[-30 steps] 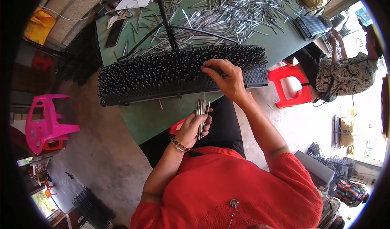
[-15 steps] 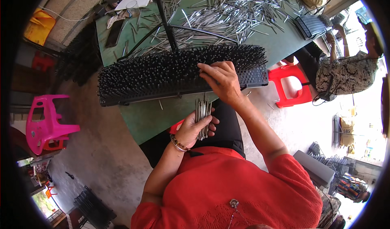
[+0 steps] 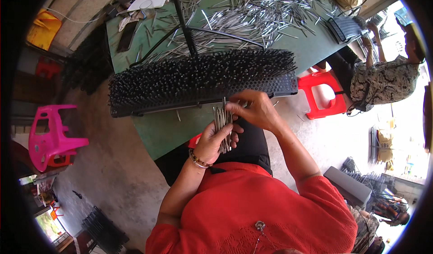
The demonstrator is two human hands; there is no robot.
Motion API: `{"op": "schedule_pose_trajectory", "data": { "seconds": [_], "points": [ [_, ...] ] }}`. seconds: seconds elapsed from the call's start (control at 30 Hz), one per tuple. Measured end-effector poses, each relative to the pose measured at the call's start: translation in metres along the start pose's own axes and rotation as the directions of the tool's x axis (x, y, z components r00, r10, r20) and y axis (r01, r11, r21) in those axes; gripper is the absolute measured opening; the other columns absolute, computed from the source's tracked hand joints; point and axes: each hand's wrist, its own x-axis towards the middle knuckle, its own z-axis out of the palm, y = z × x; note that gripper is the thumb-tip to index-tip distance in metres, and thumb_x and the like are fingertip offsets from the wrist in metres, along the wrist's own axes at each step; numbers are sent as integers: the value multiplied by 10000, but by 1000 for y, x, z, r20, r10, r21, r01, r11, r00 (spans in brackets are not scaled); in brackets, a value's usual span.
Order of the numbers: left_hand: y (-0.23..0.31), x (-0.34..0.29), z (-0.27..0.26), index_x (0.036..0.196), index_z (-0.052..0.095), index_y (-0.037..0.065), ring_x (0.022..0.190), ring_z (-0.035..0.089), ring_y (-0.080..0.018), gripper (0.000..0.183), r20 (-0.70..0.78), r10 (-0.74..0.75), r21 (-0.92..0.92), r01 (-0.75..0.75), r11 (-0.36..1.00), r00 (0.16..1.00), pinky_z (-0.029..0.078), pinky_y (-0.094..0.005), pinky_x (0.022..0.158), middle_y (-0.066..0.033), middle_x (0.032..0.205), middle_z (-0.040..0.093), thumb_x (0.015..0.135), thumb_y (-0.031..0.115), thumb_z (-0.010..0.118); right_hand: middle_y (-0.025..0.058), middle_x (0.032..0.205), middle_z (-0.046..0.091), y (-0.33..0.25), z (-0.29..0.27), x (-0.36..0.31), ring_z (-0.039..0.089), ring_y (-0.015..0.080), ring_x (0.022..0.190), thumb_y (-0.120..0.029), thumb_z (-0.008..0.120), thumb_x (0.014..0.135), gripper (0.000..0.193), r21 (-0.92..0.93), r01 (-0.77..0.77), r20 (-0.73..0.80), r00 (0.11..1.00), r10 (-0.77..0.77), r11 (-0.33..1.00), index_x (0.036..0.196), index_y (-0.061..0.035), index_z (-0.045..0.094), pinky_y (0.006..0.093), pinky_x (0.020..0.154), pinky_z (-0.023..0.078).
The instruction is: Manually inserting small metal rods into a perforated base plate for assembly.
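My left hand [image 3: 220, 136] is closed round an upright bundle of thin silvery metal rods [image 3: 219, 117] in front of my lap. My right hand [image 3: 255, 109] is at the bundle's top, thumb and fingertips pinched at one rod that stands higher than the others. Just beyond both hands lies a long black perforated board [image 3: 266, 86], densely set with upright dark pins [image 3: 180, 80]. Bare holes show along its near right side. A black post with slanted struts [image 3: 189, 39] rises behind the pins.
Loose metal rods [image 3: 266, 15] are heaped across the green table [image 3: 155, 139]. A phone [image 3: 127, 36] lies at its left. A pink plastic chair [image 3: 54, 134] stands left, a red stool [image 3: 322, 94] right. At the table's far right, another person [image 3: 383, 85] handles a similar black board [image 3: 345, 28].
My right hand has come back from among the pins on the board to the top of the rod bundle. My left hand has stayed nearly in place, still holding the rods.
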Motion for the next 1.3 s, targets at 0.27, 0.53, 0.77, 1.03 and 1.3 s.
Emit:
{"op": "schedule_pose_trajectory", "data": {
  "seconds": [0.27,0.53,0.77,1.03,1.3],
  "points": [
    [-6,6,9,1149,518,-1,869,635,-190,272,-107,-12,11,14,1000,994,555,-314,718,-137,1018,629,950,182,495,30,674,640,22,3,-12,569,68,638,-229,709,817,266,411,-359,167,933,318,838,829,36,687,236,556,457],
    [-11,9,8,1139,501,12,930,637,-249,237,-246,22,-135,-57,989,969,566,-383,753,-156,1032,623,940,140,507,43,726,659,12,-19,-2,601,87,684,-179,689,837,222,499,-269,38,956,289,824,867,41,669,225,596,480],
    [-13,5,10,1141,525,35,833,647,-183,247,-207,-36,-2,37,999,978,558,-313,675,-120,996,638,916,133,558,41,719,667,2,-24,29,583,60,658,-151,701,819,184,209,-11,-351,933,86,978,902,12,680,222,597,462],
    [-11,2,6,1144,527,43,819,636,-163,253,-172,-71,16,74,997,983,555,-300,665,-112,985,639,915,145,564,60,699,661,8,-13,38,581,68,628,-141,710,800,182,160,-12,-409,909,78,987,902,8,682,227,572,462],
    [-10,4,5,1171,520,36,828,637,-171,277,-158,-100,-13,99,995,982,555,-304,676,-124,1003,639,929,171,539,84,729,668,1,-11,39,604,97,625,-112,708,790,162,25,89,-443,894,-69,996,899,5,681,239,579,476]
  ]
}}
